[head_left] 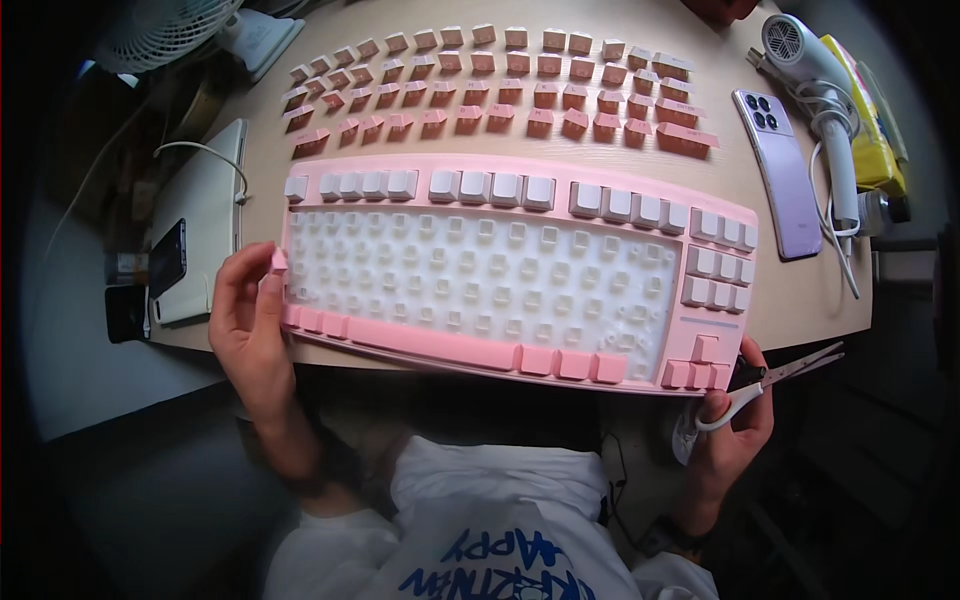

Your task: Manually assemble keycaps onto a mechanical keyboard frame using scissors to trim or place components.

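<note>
A pink keyboard [520, 170] lies across the desk, its main key area stripped to bare white switch stems, with white keys still along its top row and right block. My left hand [245, 315] grips the keyboard's left edge and pinches a pink keycap [279, 261] at the corner. My right hand [735, 415] rests at the lower right corner and holds white-handled scissors [790, 372] pointing right. Several removed pink keycaps [490, 85] sit in neat rows behind the keyboard.
A lilac phone [778, 170] lies face down at the right, beside a white hair dryer [820, 90] with its cord and a yellow packet [875, 120]. At the left are a white tablet [205, 215], a dark phone [167, 257] and a white fan [165, 30].
</note>
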The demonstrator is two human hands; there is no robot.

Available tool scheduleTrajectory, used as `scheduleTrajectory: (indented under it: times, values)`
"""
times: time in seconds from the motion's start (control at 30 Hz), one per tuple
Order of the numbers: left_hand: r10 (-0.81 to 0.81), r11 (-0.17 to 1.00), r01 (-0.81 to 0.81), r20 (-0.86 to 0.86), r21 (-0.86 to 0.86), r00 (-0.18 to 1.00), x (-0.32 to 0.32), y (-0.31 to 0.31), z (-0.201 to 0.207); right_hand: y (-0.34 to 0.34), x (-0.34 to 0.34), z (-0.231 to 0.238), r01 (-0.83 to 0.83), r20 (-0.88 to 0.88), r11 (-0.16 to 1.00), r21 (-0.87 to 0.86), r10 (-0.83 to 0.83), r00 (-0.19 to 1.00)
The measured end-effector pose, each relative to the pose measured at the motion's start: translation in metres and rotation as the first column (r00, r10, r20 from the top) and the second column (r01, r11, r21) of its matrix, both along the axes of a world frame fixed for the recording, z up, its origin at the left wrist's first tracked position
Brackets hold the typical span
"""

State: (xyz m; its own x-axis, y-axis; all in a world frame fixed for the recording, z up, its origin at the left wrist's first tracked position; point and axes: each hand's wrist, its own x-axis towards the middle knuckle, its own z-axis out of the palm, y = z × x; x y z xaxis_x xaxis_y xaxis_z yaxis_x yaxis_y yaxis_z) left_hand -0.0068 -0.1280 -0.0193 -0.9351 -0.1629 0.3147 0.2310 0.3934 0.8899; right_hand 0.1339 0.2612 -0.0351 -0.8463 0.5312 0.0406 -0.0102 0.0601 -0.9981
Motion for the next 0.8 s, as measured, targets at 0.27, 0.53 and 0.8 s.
scheduleTrajectory:
  times: [0.27, 0.53, 0.8]
  values:
    - [-0.025, 0.999, 0.025, 0.007, 0.024, 1.000, 0.016, 0.006, 0.006, 0.006, 0.001, 0.000, -0.034, 0.015, 0.999, -0.001, 0.034, 0.999]
    - [0.043, 0.998, -0.044, 0.036, 0.038, 0.998, 0.036, 0.001, 0.011, 0.007, 0.000, 0.003, -0.110, -0.018, 0.994, -0.017, 0.110, 0.994]
    - [0.114, 0.993, -0.115, 0.036, 0.020, 0.993, 0.049, -0.005, 0.016, 0.001, -0.005, 0.007, -0.152, -0.040, 0.983, -0.106, 0.149, 0.988]
